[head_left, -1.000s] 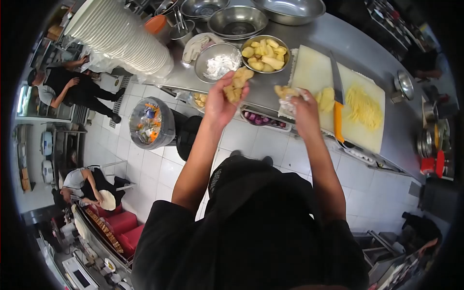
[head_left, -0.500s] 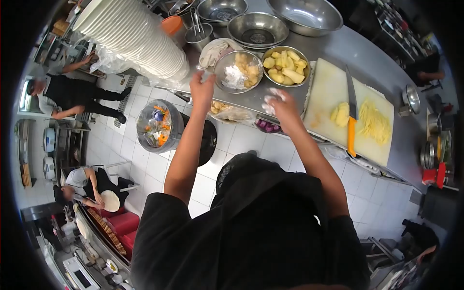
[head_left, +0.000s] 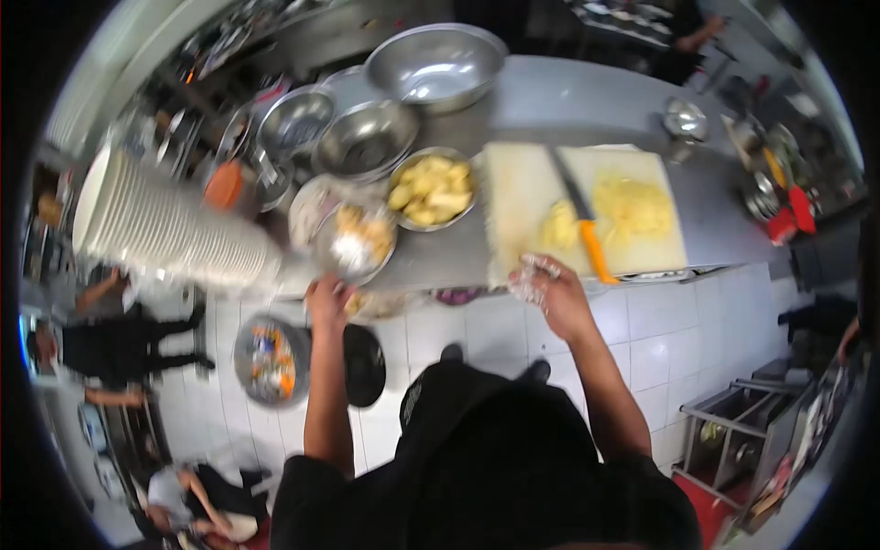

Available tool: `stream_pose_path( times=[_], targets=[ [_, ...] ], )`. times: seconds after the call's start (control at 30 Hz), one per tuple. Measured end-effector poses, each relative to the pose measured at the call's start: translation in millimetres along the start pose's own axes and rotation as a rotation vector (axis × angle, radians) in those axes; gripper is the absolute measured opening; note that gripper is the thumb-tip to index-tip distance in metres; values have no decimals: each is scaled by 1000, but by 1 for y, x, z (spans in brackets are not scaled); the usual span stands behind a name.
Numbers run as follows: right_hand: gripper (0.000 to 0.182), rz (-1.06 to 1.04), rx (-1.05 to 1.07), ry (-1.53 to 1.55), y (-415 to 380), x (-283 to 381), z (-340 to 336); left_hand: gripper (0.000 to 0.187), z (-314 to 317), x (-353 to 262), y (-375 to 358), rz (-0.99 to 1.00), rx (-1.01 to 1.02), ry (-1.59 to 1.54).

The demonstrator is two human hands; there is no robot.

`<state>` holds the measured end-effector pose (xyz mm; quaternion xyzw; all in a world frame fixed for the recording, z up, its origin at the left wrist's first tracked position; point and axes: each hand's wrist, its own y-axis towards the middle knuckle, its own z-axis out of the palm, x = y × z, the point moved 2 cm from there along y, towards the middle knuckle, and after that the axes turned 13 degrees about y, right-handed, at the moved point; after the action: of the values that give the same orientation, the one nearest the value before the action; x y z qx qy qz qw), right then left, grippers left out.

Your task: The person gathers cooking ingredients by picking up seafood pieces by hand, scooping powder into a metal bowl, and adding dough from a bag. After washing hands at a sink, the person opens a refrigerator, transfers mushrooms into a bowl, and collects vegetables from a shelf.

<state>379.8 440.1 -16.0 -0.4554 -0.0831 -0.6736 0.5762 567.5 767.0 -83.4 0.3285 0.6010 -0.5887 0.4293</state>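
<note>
My left hand (head_left: 328, 301) is at the near edge of a metal bowl (head_left: 379, 268), its fingers closed at the rim, slightly blurred. White powder (head_left: 351, 252) and pale yellow chunks (head_left: 374, 229) lie in that bowl. My right hand (head_left: 555, 298) hangs by the front edge of the white cutting board (head_left: 518, 197), fingers apart and coated in white powder, holding nothing. On the board, a knife (head_left: 585, 215) with a yellow handle lies between a small pile of cut yellow pieces (head_left: 559, 225) and a larger heap of thin yellow strips (head_left: 634, 205).
A bowl of peeled yellow pieces (head_left: 431, 191) stands beside the powder bowl. Metal bowls (head_left: 367, 137) sit behind. A tall stack of white containers (head_left: 174, 225) leans at left. Below is a waste bin (head_left: 273, 362) with scraps. Co-workers (head_left: 110, 353) are at left.
The view has turned, so the counter now runs more level. My left hand has closed at the powder bowl's rim. My right hand has moved from near the bowls to the cutting board's front edge.
</note>
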Motion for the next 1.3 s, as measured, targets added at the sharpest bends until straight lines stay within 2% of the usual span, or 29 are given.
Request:
stream_pose_path(
  times=[0.1,0.2,0.23,0.27,0.4,0.6,0.77,0.8,0.87,0.97,1.07,1.17,1.3],
  targets=[
    [29,-122,-110,95,-34,34,-51,14,-16,-5,-31,61,-28,62],
    [29,-286,-196,151,-76,69,-125,11,6,-30,-78,64,-57,124],
    [29,-331,-229,164,-93,75,-151,10,8,-31,-79,81,2,118],
    [28,-355,-282,196,-111,79,-177,9,28,-44,-100,101,1,197],
    [25,-426,-491,304,-179,97,-266,7,108,-55,-132,125,186,63],
    [22,-568,-645,446,-242,108,-335,8,266,-44,-140,45,476,93],
    [25,-583,-699,425,-244,132,-368,15,419,-23,-184,65,720,208],
    [25,-594,-709,396,-240,144,-376,14,451,-13,-194,56,820,198],
    [25,-608,-730,331,-226,175,-390,10,512,10,-221,12,835,258],
    [22,-631,-643,323,-211,228,-413,3,601,54,-244,-89,934,207],
    [23,-661,-699,314,-216,258,-440,5,692,99,-245,-179,956,146],
    [25,-710,-801,335,-242,274,-474,9,782,126,-245,-156,887,146],
    [26,-815,-1011,491,-298,247,-531,20,875,157,-228,-168,625,-3]
  ],
)
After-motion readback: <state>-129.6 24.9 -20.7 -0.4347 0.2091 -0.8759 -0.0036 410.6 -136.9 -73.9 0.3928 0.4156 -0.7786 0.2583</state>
